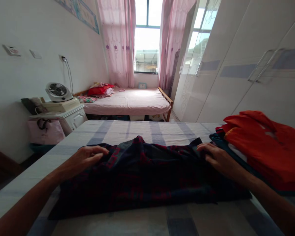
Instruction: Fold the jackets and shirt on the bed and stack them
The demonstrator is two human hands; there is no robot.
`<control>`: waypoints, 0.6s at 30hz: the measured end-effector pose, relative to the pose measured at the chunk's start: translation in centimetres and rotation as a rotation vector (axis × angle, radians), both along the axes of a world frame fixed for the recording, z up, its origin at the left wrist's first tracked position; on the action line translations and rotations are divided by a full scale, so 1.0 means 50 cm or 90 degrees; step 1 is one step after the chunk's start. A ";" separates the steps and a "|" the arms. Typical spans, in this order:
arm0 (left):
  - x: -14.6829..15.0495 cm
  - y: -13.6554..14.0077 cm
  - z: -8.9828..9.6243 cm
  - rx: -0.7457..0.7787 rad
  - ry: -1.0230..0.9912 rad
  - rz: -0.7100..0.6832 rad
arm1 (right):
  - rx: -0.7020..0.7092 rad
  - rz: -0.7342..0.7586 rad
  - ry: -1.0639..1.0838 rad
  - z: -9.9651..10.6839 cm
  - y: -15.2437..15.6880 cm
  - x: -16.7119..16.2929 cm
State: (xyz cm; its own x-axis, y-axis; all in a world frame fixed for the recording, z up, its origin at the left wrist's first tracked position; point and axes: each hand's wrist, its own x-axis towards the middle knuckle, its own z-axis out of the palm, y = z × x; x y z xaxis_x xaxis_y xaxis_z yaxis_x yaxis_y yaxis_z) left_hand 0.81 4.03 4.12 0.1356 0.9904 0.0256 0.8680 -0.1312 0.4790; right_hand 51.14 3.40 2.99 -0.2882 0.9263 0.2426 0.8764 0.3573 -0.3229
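A dark plaid garment (147, 173), navy with red checks, lies spread across the striped bed (127, 129) in front of me. My left hand (85, 158) pinches its far left edge with curled fingers. My right hand (217, 157) grips the far right edge, fingers bent into the cloth. Both forearms reach in from the bottom corners.
A pile of clothes topped by an orange-red garment (265, 144) sits on the bed at the right. White wardrobe doors (236, 72) line the right wall. A second bed (130, 101) stands by the window. A small fan (57, 91) rests on a bedside cabinet at the left.
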 end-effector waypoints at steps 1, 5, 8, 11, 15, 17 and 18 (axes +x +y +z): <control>0.000 0.019 0.007 0.041 0.029 0.017 | 0.011 -0.007 0.010 0.019 0.013 -0.023; -0.005 0.091 -0.005 0.089 0.160 0.030 | -0.001 0.024 0.030 0.052 0.090 -0.149; -0.014 0.116 -0.038 0.008 0.178 0.018 | -0.031 0.085 0.021 0.035 0.166 -0.250; -0.022 0.118 -0.057 -0.006 0.162 0.022 | -0.116 0.109 0.049 0.010 0.238 -0.334; -0.033 0.105 -0.048 -0.005 0.160 -0.008 | -0.252 0.189 0.091 -0.013 0.288 -0.408; -0.041 0.095 -0.035 0.011 0.140 -0.014 | -0.291 0.214 0.111 -0.021 0.294 -0.427; -0.044 0.089 -0.028 0.022 0.121 -0.012 | -0.297 0.212 0.125 -0.024 0.294 -0.434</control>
